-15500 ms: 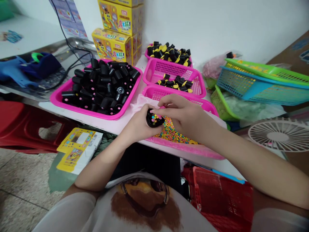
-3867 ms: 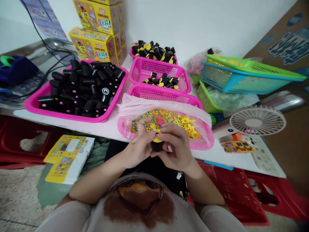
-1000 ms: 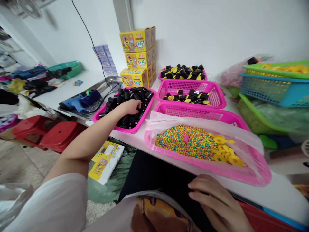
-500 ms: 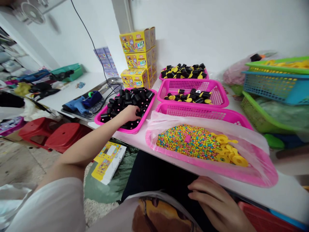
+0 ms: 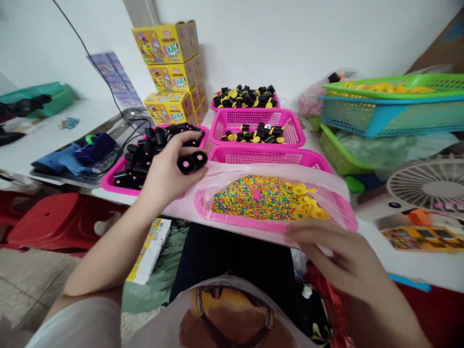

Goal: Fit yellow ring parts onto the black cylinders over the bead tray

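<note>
My left hand (image 5: 170, 166) is closed around small black cups (image 5: 193, 162); two round ends with pink dots show between its fingers. It is raised above the right side of a pink basket (image 5: 119, 187) heaped with similar black cups. My right hand (image 5: 335, 251) is blurred, with its fingers stretched forward and nothing visible in them. It hovers near the front rim of a larger pink basket (image 5: 250, 223) lined with clear plastic. Inside that basket lie colourful little beads (image 5: 250, 195), a small pink piece (image 5: 256, 195) and yellow ring-shaped parts (image 5: 313, 209) at the right.
Behind stand two pink baskets (image 5: 295, 126) with yellow-capped black cups. Yellow boxes (image 5: 166, 77) are stacked at the back left. A tray (image 5: 47, 176) with a blue glue gun (image 5: 68, 159) lies left. Green and blue baskets (image 5: 391, 116) and a fan (image 5: 431, 186) are at the right.
My left hand has lifted out of the black cups, now holding some of them. My right hand has risen from my lap towards the bead basket. The view has turned right.
</note>
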The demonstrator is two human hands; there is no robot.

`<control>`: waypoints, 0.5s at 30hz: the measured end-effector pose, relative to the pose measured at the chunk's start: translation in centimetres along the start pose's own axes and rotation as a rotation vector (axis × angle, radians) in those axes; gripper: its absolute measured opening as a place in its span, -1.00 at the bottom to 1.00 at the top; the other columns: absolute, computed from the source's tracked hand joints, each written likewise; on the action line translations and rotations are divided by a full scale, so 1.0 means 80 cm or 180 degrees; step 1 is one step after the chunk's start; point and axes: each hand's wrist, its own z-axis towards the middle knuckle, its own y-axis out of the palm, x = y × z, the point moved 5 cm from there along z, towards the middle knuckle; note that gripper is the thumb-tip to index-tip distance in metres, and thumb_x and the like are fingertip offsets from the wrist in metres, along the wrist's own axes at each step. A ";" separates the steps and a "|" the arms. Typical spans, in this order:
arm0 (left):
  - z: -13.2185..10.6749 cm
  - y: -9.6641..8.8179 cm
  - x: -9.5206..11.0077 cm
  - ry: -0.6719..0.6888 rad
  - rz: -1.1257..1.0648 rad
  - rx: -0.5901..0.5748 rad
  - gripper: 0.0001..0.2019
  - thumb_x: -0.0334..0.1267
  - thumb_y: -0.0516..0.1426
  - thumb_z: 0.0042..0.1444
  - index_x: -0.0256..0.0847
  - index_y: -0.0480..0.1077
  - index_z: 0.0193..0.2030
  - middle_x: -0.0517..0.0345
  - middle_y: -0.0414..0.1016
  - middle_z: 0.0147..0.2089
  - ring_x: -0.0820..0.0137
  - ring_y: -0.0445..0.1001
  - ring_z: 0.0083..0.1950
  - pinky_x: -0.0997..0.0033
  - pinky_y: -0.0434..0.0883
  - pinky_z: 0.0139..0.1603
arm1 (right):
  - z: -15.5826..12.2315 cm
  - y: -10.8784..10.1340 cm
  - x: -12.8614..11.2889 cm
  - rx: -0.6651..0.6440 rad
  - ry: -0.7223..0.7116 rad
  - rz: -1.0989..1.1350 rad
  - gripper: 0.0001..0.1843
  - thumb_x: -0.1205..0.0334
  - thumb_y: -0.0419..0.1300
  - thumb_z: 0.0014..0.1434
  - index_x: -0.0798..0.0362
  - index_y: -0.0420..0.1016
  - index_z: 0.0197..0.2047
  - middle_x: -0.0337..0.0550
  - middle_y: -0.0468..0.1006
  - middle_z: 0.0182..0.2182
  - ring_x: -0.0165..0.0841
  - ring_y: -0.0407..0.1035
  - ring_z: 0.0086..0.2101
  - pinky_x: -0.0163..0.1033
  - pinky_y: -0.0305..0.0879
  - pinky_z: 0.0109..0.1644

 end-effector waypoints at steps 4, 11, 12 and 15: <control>-0.037 0.072 0.035 -0.0028 -0.0812 -0.0506 -0.40 -0.39 0.28 0.09 -0.11 0.26 0.27 0.11 0.69 -0.02 0.28 0.68 0.05 0.28 0.56 0.09 | 0.077 0.034 0.057 -0.1226 0.0922 -0.0836 -0.74 0.38 0.09 0.38 0.00 0.62 -0.10 -0.16 0.71 -0.33 -0.31 0.60 -0.34 -0.28 0.42 -0.27; -0.050 0.131 0.022 0.0013 -0.1119 -0.1186 -0.46 -0.39 0.23 0.13 -0.23 0.32 0.28 0.01 0.66 0.03 0.27 0.65 0.04 0.24 0.53 0.10 | 0.107 0.101 0.126 -0.2374 0.1139 -0.1511 -0.84 0.28 0.19 0.38 0.09 0.61 -0.10 0.05 0.72 -0.21 -0.18 0.61 -0.23 -0.25 0.29 -0.23; -0.049 0.129 0.020 0.0020 -0.1175 -0.1177 -0.46 -0.39 0.23 0.13 -0.24 0.33 0.28 0.01 0.66 0.04 0.28 0.64 0.05 0.24 0.53 0.11 | 0.104 0.101 0.127 -0.2374 0.1145 -0.1518 -0.85 0.27 0.20 0.38 0.09 0.60 -0.09 0.05 0.71 -0.21 -0.17 0.60 -0.23 -0.24 0.28 -0.23; -0.048 0.123 0.018 -0.0036 -0.1387 -0.1180 -0.45 -0.39 0.26 0.13 -0.23 0.33 0.28 0.05 0.66 0.02 0.30 0.64 0.04 0.28 0.53 0.10 | 0.096 0.086 0.126 -0.2357 0.1183 -0.1555 -0.81 0.31 0.18 0.37 0.10 0.55 0.01 0.03 0.70 -0.21 -0.19 0.58 -0.24 -0.23 0.26 -0.23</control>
